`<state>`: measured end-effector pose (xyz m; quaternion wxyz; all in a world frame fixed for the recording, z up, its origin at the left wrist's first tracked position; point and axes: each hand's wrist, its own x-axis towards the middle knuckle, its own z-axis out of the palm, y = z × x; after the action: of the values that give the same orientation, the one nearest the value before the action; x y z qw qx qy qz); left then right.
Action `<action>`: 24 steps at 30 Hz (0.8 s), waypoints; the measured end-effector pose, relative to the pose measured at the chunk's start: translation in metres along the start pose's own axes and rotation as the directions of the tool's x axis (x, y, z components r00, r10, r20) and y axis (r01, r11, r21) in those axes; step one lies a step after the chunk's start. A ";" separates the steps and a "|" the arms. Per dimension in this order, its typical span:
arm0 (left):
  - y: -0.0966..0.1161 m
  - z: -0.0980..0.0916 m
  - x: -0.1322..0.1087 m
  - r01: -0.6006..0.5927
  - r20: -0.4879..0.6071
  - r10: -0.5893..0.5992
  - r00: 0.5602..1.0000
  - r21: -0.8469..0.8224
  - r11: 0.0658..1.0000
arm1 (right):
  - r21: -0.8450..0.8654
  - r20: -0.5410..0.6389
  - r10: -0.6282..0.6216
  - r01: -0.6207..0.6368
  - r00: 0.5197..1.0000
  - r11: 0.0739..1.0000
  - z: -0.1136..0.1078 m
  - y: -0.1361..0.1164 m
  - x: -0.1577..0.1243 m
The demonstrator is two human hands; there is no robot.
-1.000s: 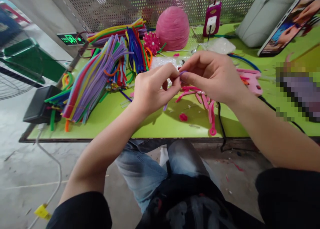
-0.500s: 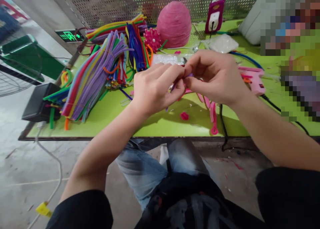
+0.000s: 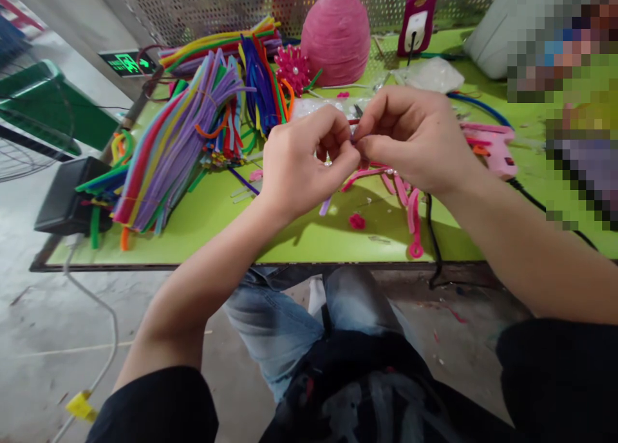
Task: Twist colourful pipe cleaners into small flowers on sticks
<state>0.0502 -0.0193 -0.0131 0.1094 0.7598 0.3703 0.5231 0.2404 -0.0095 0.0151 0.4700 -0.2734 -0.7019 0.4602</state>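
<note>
My left hand (image 3: 309, 163) and my right hand (image 3: 410, 137) meet fingertip to fingertip above the green table, each closed in a pinch. Between them is a small purple pipe cleaner (image 3: 353, 138), almost wholly hidden by the fingers. Under my left hand a short lilac strip (image 3: 325, 206) shows; I cannot tell if it joins the held piece. Pink pipe cleaner pieces (image 3: 400, 188) with a looped end lie below my right hand. A small pink flower-shaped piece (image 3: 357, 221) is on the table nearer to me. Scissor-like tips (image 3: 358, 110) poke out behind the fingers.
Bundles of coloured pipe cleaners (image 3: 168, 147) fill the left side, beside a black box (image 3: 70, 195). Behind stand a pink wrapped dome (image 3: 335, 37), a pink flower (image 3: 292, 69) and a power socket (image 3: 418, 21). To the right lies a pink glue gun-like tool (image 3: 497, 150) with a black cable.
My left fingers have opened into a rounder pinch, with the index finger raised. The purple piece between the fingertips shows less now. The whole view has shifted slightly.
</note>
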 end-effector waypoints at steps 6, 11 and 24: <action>-0.016 0.001 -0.001 0.057 -0.034 -0.060 0.998 -0.082 0.995 | 0.173 -0.002 0.076 -0.075 0.997 0.982 -0.009 -0.005 -0.003; -0.030 0.002 0.000 0.132 -0.001 -0.133 0.991 -0.145 0.981 | 0.014 -0.052 -0.120 0.120 0.991 0.993 -0.009 -0.008 -0.007; -0.021 -0.010 0.015 0.196 0.264 -0.058 0.963 -0.533 0.823 | -0.146 -0.052 -0.092 0.084 0.994 0.986 -0.008 -0.024 -0.010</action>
<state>0.0350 0.0032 -0.0102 0.4026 0.7255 0.2372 0.5053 0.2530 -0.0245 0.0342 0.4893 -0.2886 -0.7306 0.3789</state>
